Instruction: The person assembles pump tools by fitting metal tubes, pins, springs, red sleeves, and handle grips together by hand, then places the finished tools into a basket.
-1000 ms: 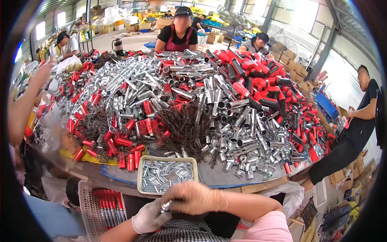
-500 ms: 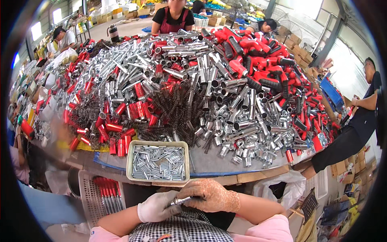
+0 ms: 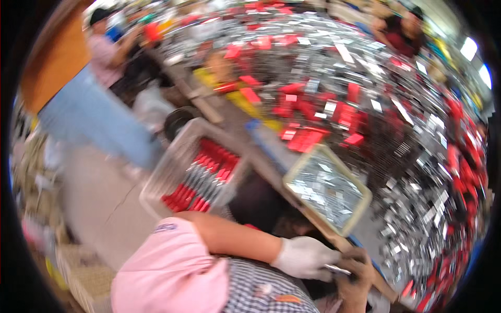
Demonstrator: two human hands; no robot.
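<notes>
The view is blurred and tilted. My left hand, in a white glove, is closed around a small silver metal part at the lower middle. My right hand, in a tan glove, touches the same part from the right and is partly cut off by the table edge. Just above them a shallow beige tray holding several small metal pieces sits on the table. A white plastic basket of red-handled metal tools stands to the left, beside my knee.
The big table is heaped with several silver tubes and red parts. A person in blue trousers stands at the left on the concrete floor. Other people work at the far side, top right.
The view has swung sharply left and tilted, so the table now lies to the right and the basket and floor show. My hands stay together on the small part.
</notes>
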